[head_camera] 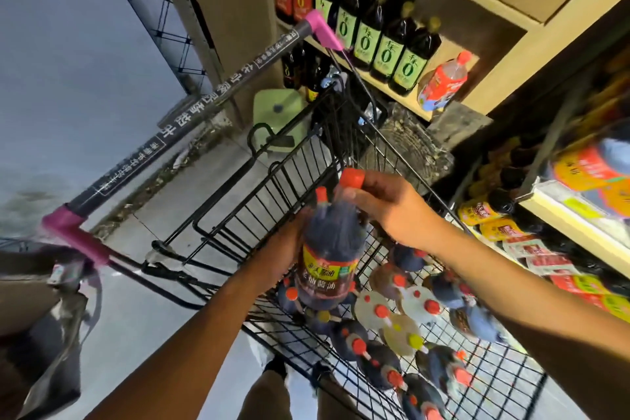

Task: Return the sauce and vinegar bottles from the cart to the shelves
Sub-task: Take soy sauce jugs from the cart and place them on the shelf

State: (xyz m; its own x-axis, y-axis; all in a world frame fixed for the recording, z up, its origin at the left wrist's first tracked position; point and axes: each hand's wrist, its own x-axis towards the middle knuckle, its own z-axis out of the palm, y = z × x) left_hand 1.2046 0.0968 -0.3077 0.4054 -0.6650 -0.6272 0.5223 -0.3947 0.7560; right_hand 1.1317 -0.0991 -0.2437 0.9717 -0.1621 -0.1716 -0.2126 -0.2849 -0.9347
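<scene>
A large dark soy sauce bottle [329,252] with a red cap and a yellow-red label is held upright above the black wire cart [272,187]. My left hand [283,256] grips its body from behind on the left. My right hand [385,208] grips the red-capped neck of a second bottle right beside it; most of that bottle is hidden. Several more bottles [402,327], dark and pale, lie in the cart basket below. The wooden shelves [504,54] at upper right hold dark bottles with green labels [385,44].
A clear bottle with a red label [443,82] lies on its side at the shelf end. More yellow and red labelled sauce bottles [491,211] fill a shelf unit at right. The cart's pink-ended handle bar [191,112] crosses the left. A green stool [278,112] stands beyond the cart.
</scene>
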